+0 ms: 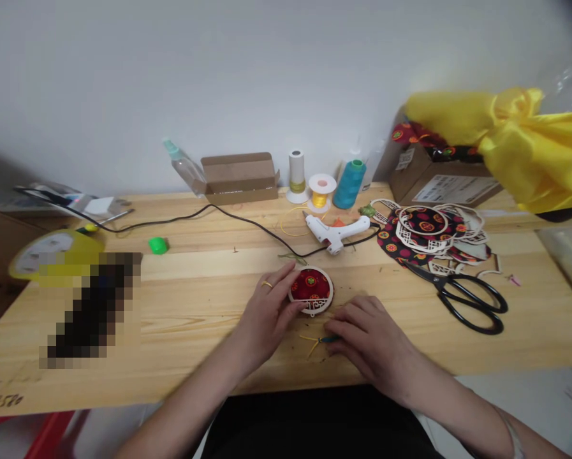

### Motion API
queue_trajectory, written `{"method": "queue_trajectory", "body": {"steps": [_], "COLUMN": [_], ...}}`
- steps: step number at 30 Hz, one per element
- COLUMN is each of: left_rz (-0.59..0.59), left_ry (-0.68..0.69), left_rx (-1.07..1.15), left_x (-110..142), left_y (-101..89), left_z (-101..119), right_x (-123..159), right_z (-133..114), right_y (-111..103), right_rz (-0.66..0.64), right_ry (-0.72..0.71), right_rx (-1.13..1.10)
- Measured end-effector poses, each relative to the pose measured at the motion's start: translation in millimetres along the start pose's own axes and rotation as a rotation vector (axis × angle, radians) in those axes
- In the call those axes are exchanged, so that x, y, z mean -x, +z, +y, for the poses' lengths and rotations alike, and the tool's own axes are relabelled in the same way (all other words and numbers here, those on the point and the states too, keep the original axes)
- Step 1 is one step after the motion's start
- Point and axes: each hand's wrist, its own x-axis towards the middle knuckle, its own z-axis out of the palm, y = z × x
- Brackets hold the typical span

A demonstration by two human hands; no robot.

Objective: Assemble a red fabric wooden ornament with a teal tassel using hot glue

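Observation:
My left hand point(269, 312), with a ring on one finger, pinches the left edge of a round ornament point(310, 285). The ornament has a pale wooden frame, dark red patterned fabric and a fretwork band along its lower part. To its lower right, my right hand point(374, 341) is closed over a teal tassel point(330, 339). Yellow cord ends stick out of the tassel toward the left; the rest of it is hidden under my fingers. Just beyond the ornament lies a white glue gun point(336, 233).
Black-handled scissors point(472, 299) lie to the right, beside a pile of wooden frames and fabric pieces point(429, 229). Thread spools point(350, 185), an open cardboard box point(240, 178) and a spray bottle point(185, 167) line the wall. A black cable point(261, 223) crosses the wooden table point(185, 338).

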Motion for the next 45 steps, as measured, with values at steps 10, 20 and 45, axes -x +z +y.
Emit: {"method": "queue_trajectory", "body": {"steps": [10,20,45], "left_rz": [0.008,0.154,-0.09], "left_ry": [0.084,-0.033,-0.755], "left_rx": [-0.102,-0.059,1.179], "left_x": [0,-6,9], "left_y": [8.9,8.4,6.4], "left_z": [-2,13,48], "right_x": [0,-12,-11], "right_z": [3,-3,-25], "right_y": [10,-4,9], "right_rz": [-0.032,0.224,0.264], "right_ry": [-0.006,0.642,0.523], "right_rx": [-0.113,-0.966,-0.804]}}
